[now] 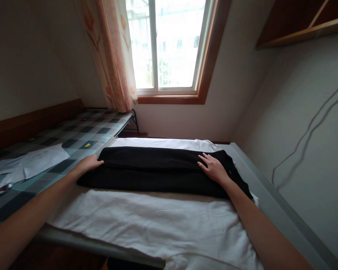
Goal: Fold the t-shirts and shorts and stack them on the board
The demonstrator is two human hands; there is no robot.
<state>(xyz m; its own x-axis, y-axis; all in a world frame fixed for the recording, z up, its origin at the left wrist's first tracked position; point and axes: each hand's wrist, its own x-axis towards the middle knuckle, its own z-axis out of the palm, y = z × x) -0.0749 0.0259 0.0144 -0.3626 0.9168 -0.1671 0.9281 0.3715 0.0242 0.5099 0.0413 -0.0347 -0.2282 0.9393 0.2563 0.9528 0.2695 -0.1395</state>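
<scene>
A black garment (pixel 152 170), folded into a long strip, lies across a white cloth (pixel 157 221) on the bed or board in front of me. My left hand (pixel 91 163) is at the garment's left end, its thumb and fingers closed on the upper left edge. My right hand (pixel 213 167) rests flat on the garment near its right end, fingers spread.
A checkered surface (pixel 101 131) with white papers (pixel 42 161) extends on the left. Behind are a window (pixel 174 45) and a patterned curtain (pixel 115 56). A wooden shelf (pixel 307 33) hangs at the upper right, above a cable (pixel 301 138) on the wall.
</scene>
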